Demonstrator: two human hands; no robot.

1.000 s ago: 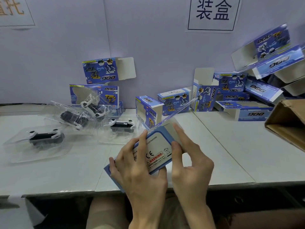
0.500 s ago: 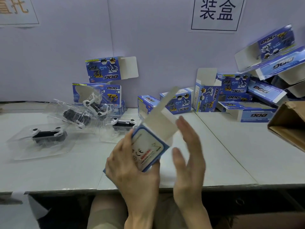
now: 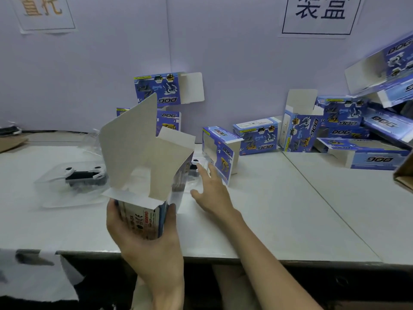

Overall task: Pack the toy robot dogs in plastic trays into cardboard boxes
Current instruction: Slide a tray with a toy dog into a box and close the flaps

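My left hand (image 3: 145, 238) grips a blue cardboard box (image 3: 143, 218) by its lower end, upright over the table's front edge, with its grey top flaps (image 3: 131, 142) standing open. My right hand (image 3: 212, 191) stretches forward, fingers straight, its tips touching a toy robot dog in a clear plastic tray (image 3: 196, 166) that is mostly hidden behind the held box. Another dog in its tray (image 3: 83, 175) lies on the table to the left.
Several blue DOG boxes stand and lie along the back wall, one upright (image 3: 220, 153) just past my right hand and a heap (image 3: 357, 135) at the right. A brown carton corner (image 3: 404, 173) juts in at the right edge. The table's front edge (image 3: 223, 258) runs below my hands.
The box has been turned upright with its flaps opened upward. My right hand has left the box and reached forward to the tray behind it. My view has moved closer to the table.
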